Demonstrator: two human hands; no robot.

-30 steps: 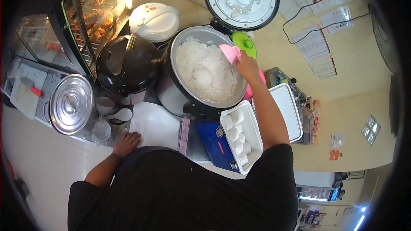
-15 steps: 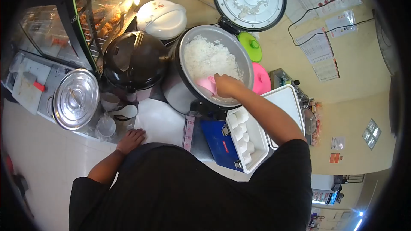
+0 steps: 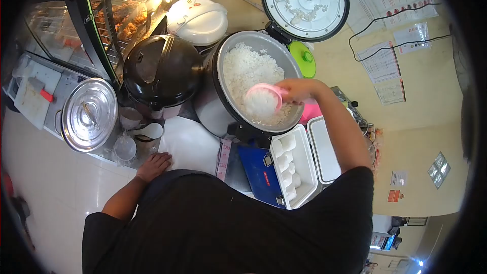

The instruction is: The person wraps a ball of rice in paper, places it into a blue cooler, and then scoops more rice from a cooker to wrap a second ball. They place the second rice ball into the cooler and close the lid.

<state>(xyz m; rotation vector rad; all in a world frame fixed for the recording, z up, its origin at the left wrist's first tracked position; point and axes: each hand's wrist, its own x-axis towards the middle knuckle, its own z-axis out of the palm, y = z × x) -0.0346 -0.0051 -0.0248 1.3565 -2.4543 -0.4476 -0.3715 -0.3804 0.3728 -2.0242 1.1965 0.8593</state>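
Observation:
My right hand (image 3: 297, 90) is closed on a pink cup (image 3: 278, 91) full of white rice, tilted so that its round mouth faces me. It is just over the cooked rice (image 3: 248, 66) in the big open rice cooker (image 3: 223, 78). My left hand (image 3: 155, 166) lies with fingers stretched out at the counter's front edge, beside the lower left corner of a white sheet of paper (image 3: 190, 142). A white rice paddle (image 3: 150, 131) and a clear plastic cup (image 3: 125, 148) are just above that hand.
Left of the cooker stand a closed black cooker (image 3: 162, 73) and a lidded steel pot (image 3: 90, 114). An open blue-and-white cooler (image 3: 261, 175) with white wrapped bundles (image 3: 286, 165) is at the front right. The cooker's raised lid (image 3: 304, 2) is behind; a lit food display (image 3: 122, 15) stands at far left.
My right hand has lifted and turned the pink cup, which now shows rice inside. My left hand stays in place, and the whole view has shifted slightly.

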